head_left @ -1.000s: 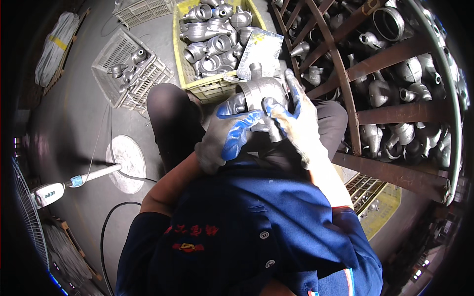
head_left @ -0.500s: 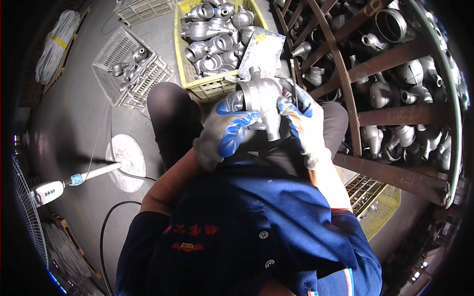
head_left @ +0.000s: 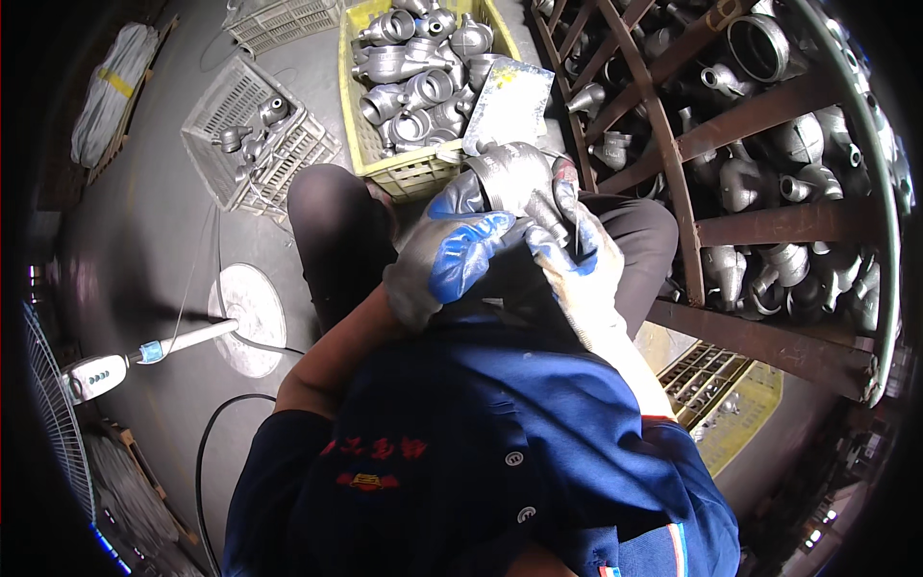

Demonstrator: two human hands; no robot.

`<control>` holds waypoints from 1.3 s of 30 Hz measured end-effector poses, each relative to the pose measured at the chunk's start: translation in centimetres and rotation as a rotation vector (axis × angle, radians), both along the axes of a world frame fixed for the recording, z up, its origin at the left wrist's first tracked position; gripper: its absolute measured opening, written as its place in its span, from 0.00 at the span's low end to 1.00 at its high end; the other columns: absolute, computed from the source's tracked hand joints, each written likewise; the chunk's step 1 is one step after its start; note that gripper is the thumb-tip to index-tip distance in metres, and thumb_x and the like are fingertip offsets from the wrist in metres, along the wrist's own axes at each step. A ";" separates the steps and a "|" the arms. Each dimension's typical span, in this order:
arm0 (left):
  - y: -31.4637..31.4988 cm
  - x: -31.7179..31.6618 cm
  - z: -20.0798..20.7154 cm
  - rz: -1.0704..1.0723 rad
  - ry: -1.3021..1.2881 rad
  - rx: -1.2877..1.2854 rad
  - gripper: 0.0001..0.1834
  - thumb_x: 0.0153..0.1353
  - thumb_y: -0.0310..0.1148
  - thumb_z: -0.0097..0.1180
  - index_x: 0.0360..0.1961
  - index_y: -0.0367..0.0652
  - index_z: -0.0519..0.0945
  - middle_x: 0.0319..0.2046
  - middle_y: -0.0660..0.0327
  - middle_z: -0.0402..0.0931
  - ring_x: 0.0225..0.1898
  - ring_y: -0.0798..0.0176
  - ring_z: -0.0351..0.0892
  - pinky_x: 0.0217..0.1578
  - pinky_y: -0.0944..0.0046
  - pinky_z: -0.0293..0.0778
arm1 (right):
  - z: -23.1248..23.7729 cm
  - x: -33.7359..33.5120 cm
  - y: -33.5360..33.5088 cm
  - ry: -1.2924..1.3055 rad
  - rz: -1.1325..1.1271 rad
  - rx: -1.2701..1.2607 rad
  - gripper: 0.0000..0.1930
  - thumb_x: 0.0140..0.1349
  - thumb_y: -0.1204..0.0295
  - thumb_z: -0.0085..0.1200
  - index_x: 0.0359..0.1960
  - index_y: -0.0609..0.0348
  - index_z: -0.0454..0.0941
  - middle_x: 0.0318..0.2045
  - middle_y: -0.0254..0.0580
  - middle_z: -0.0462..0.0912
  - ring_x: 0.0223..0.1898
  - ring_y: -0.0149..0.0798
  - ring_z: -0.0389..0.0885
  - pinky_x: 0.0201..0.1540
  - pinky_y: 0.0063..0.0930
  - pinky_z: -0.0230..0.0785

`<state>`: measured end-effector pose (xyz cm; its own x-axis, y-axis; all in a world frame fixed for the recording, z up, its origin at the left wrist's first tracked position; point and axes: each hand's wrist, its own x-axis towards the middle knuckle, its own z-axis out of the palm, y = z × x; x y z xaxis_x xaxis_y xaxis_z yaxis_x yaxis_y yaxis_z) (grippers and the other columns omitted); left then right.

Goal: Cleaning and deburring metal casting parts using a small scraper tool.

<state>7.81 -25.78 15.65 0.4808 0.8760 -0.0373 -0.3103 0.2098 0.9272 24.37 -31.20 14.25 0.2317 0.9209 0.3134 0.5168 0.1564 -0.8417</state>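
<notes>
A grey cast-metal fitting (head_left: 516, 180) with a wide threaded mouth and narrower spouts is held over my lap, tilted. My left hand (head_left: 459, 252), in a grey glove with blue coating, is closed round its threaded side. My right hand (head_left: 584, 262), gloved alike, is closed beside the lower spout, its fingertips close to the metal. A slim dark tool (head_left: 578, 238) shows partly between the right fingers; its kind is not clear. A flat metal plate (head_left: 510, 104) leans on the yellow crate (head_left: 352, 106) just beyond the fitting.
Similar castings (head_left: 409, 62) fill the yellow crate. At left, a pale crate (head_left: 207, 120) holds several more. A rusty metal rack (head_left: 687, 192) full of castings stands close on my right. A fan (head_left: 96, 377) and a dark cable (head_left: 200, 452) lie at left; another yellow crate (head_left: 740, 423) sits lower right.
The fitting has been tilted and turned, its lower spout swinging toward the right. My right hand has shifted down and slightly left, near that spout. The left hand keeps its grip.
</notes>
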 end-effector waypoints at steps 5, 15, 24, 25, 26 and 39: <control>0.2 -2.4 -0.8 -0.142 0.024 -0.207 0.24 0.50 0.24 0.65 0.50 0.34 0.73 0.43 0.60 0.78 0.45 0.69 0.77 0.47 0.67 0.73 | 1.3 1.1 0.8 0.416 -0.003 -0.123 0.20 0.54 0.77 0.61 0.49 0.71 0.76 0.45 0.46 0.82 0.41 0.25 0.78 0.44 0.17 0.70; 0.3 -3.4 -0.8 0.326 0.685 1.105 0.33 0.39 0.40 0.73 0.48 0.43 0.75 0.48 0.55 0.72 0.54 0.48 0.69 0.54 0.51 0.64 | 1.5 1.3 0.6 0.300 0.048 -0.055 0.18 0.54 0.76 0.62 0.46 0.71 0.78 0.43 0.47 0.82 0.43 0.30 0.80 0.45 0.21 0.72; 1.7 -1.3 -1.3 0.034 0.879 1.042 0.44 0.46 0.60 0.61 0.60 0.43 0.69 0.66 0.54 0.56 0.70 0.43 0.42 0.66 0.43 0.41 | 2.6 0.8 0.4 0.217 0.076 -0.085 0.18 0.51 0.76 0.64 0.45 0.70 0.78 0.41 0.46 0.83 0.40 0.28 0.81 0.42 0.19 0.73; 1.7 -1.2 -1.2 0.028 0.882 1.074 0.43 0.47 0.59 0.60 0.59 0.43 0.70 0.66 0.55 0.56 0.70 0.44 0.42 0.66 0.43 0.41 | 2.7 0.8 0.4 0.243 0.079 -0.085 0.18 0.52 0.76 0.63 0.45 0.70 0.78 0.40 0.45 0.83 0.39 0.27 0.80 0.41 0.18 0.72; 1.7 -1.2 -1.3 0.029 0.883 1.073 0.43 0.47 0.59 0.60 0.59 0.43 0.70 0.66 0.55 0.56 0.70 0.44 0.42 0.66 0.43 0.41 | 2.9 0.8 0.4 0.243 0.080 -0.086 0.18 0.52 0.76 0.63 0.45 0.70 0.78 0.40 0.45 0.83 0.39 0.27 0.80 0.41 0.18 0.72; 1.2 -1.8 -1.0 0.173 0.556 1.078 0.21 0.46 0.32 0.69 0.45 0.45 0.81 0.58 0.54 0.69 0.67 0.46 0.54 0.66 0.49 0.49 | 2.8 0.9 0.7 0.401 0.071 -0.121 0.18 0.53 0.78 0.61 0.48 0.68 0.78 0.32 0.38 0.81 0.29 0.23 0.74 0.34 0.16 0.69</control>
<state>6.01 -24.53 14.69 0.5051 0.6361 0.5834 0.2352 -0.7518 0.6161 25.26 -30.48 17.00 0.2479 0.9637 0.0994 0.1357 0.0671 -0.9885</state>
